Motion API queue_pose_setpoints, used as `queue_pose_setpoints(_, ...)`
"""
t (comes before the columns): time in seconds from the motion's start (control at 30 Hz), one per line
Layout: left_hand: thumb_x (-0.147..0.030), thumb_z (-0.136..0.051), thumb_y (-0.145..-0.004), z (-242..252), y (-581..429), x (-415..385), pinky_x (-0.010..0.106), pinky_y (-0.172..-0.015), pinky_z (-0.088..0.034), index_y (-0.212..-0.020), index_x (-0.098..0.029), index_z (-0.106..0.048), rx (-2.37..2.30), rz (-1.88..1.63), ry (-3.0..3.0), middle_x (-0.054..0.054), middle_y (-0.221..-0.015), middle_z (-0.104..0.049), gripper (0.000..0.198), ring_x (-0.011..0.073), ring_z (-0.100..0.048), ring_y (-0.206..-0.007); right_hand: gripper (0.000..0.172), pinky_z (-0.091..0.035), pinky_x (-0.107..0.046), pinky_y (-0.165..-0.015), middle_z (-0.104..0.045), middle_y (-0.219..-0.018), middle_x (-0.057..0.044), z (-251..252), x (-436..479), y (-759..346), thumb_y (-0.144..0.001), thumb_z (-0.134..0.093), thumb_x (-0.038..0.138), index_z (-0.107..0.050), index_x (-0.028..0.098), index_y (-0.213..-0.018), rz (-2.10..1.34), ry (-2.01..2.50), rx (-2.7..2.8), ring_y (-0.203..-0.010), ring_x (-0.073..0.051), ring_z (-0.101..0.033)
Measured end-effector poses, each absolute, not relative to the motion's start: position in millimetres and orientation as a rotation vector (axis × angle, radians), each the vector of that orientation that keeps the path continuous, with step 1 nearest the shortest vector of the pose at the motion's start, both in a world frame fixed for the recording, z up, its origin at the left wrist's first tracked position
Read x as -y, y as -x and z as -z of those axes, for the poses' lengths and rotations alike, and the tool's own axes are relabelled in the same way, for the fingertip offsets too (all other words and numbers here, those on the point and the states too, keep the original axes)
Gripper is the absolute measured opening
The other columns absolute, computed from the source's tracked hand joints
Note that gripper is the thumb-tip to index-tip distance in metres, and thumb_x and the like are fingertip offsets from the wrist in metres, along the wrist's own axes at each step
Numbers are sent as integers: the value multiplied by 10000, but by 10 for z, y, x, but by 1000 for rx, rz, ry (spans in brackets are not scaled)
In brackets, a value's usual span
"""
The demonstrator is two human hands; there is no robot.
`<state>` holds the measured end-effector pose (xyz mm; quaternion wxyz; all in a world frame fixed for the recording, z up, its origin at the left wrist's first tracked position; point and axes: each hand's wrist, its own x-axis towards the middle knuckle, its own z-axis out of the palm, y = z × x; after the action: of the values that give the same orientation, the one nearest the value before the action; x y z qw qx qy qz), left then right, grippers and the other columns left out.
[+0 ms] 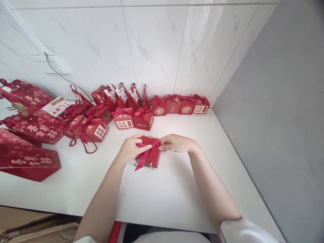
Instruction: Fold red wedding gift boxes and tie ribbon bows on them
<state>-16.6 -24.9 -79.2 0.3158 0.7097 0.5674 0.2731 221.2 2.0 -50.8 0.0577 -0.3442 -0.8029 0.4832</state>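
Observation:
A small red gift box (153,158) with gold cord lies on the white table in front of me. A dark pink ribbon (143,158) is looped across its top, one tail hanging toward me. My left hand (134,147) holds the box's left side and ribbon, its thumb pressed on the bow near the middle. On the right, my right hand (174,143) pinches the ribbon at the bow's right side between thumb and fingers. The two hands are close together but apart.
Behind stand red boxes with bows (143,119) and a row (187,105) along the tiled wall. Larger red bags (27,158) and more ribboned boxes (95,131) crowd the left. A grey panel (273,101) borders the table's right. A cable (63,78) hangs from a wall socket.

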Motion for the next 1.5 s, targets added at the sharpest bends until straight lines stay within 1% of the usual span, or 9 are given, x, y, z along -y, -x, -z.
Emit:
queue_pose_setpoints(0.17,-527,-685,-722,776,178,248,309,-804,-528,-785,-203,-755,-1492,-707,-1889,51,-1193,-626,337,225,-641,-947,196,-304,-231,-575,-528,-718,34,518,-19,-2215,-853,-486,310,-542,175,-723,-1476,1029,2440,-605,-95,-403)
queue_pose_setpoints(0.43,-509,-687,-734,754,192,256,316,-897,-510,-879,-235,-755,-1429,-735,-1819,39,-1189,-630,318,230,-618,-1041,155,-279,-233,-579,-507,-729,41,522,-34,-2292,-839,-507,284,-548,178,-734,-1578,974,2361,-610,-92,-364)
queue_pose_setpoints(0.7,-532,-693,-718,680,226,271,319,-911,-504,-824,-238,-753,-1460,-709,-1818,41,-1245,-601,318,245,-595,-1092,258,-246,-230,-549,-337,-642,62,549,-55,-2334,-849,-497,330,-397,185,-660,-1555,940,2387,-578,-86,-285)
queue_pose_setpoints(0.83,-535,-641,-772,694,243,243,346,-967,-465,-700,-196,-724,-1389,-711,-1751,59,-1304,-565,356,258,-568,-1136,267,-277,-232,-570,-401,-669,51,572,-90,-2380,-850,-506,360,-424,181,-669,-1560,943,2390,-598,-91,-330)
queue_pose_setpoints(1.0,-540,-541,-849,725,218,218,374,-975,-443,-728,-175,-724,-1264,-731,-1627,79,-1281,-578,426,259,-579,-1110,251,-330,-249,-579,-525,-714,2,456,-29,-2443,-847,-525,388,-557,180,-710,-1411,1243,2446,-615,-119,-422)
queue_pose_setpoints(1.13,-544,-581,-821,742,187,224,360,-976,-434,-656,-168,-687,-1303,-760,-1618,76,-1288,-570,423,256,-566,-1130,211,-345,-269,-583,-622,-858,-83,213,213,-2331,-879,-508,356,-618,181,-841,-920,1576,2356,-689,-169,-523)
queue_pose_setpoints(1.2,-530,-627,-789,744,171,229,357,-966,-435,-582,-167,-622,-1318,-764,-1633,65,-1264,-585,418,247,-585,-1090,200,-343,-270,-588,-623,-804,-84,112,374,-2191,-903,-472,318,-617,181,-916,-741,1547,2356,-687,-178,-536)
queue_pose_setpoints(1.3,-509,-683,-741,735,153,233,358,-958,-435,-489,-161,-481,-1325,-775,-1667,59,-1221,-607,474,245,-598,-1049,254,-347,-254,-572,-614,-775,-58,83,591,-1936,-909,-462,322,-609,223,-1091,-905,1263,2547,-668,-177,-541)
queue_pose_setpoints(1.5,-492,-700,-722,719,156,238,354,-892,-469,-521,-166,-445,-1275,-730,-1665,66,-1169,-608,460,235,-603,-997,488,-337,-247,-507,-610,-839,-92,281,742,-1617,-921,-404,257,-388,267,-1409,-1097,1142,2823,-669,-208,-554)
